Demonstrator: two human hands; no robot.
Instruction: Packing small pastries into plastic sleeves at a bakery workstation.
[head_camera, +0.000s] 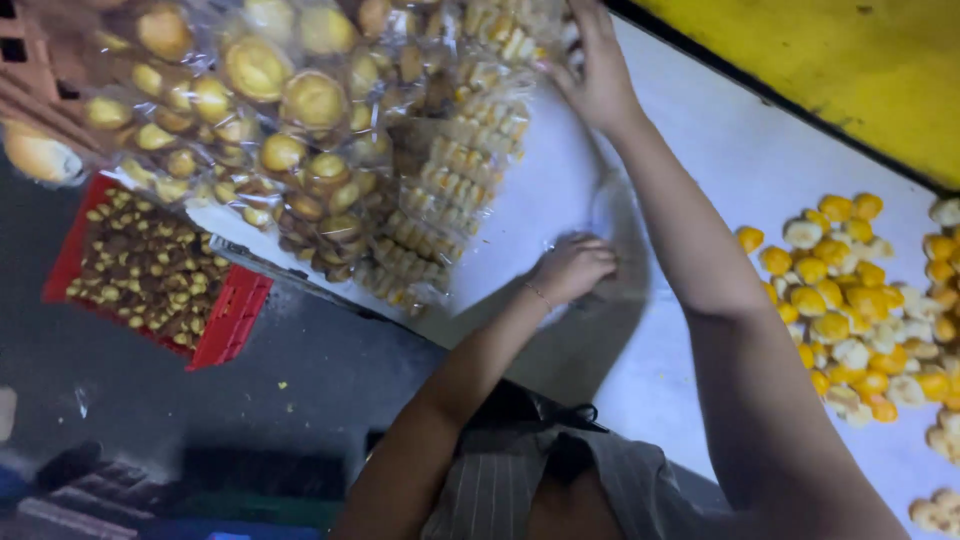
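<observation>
2 hands in view: I am watching both working over a white table (700, 140) from the head camera.
Left hand (575, 268): fingers curling down and pinching a clear plastic bag (615, 215) flat against the table surface.
Right hand (598, 70): reaching far forward, fingers spreading onto the edge of the packed biscuit bags (330, 150); I cannot tell whether it is gripping one or only pressing on it.
Bag position: lying on the table between the 2 hands, just ahead of the left fingers and directly below the right forearm.
Bag axis: running roughly away from the body, from the left hand toward the right wrist.
Nearer hand: the left is touching the bag; the right is standing apart from it, up at the pile.
Loose biscuits (840, 300): yellow and white pieces spreading over the table to the right, well apart from both hands.
Red crate (235, 315): sitting on the floor at left, holding more brown and yellow biscuits.
Hidden or unclear: the bag is transparent and blurring, so its outline and opening are hard to make out; the right fingertips are cut off at the top edge.
</observation>
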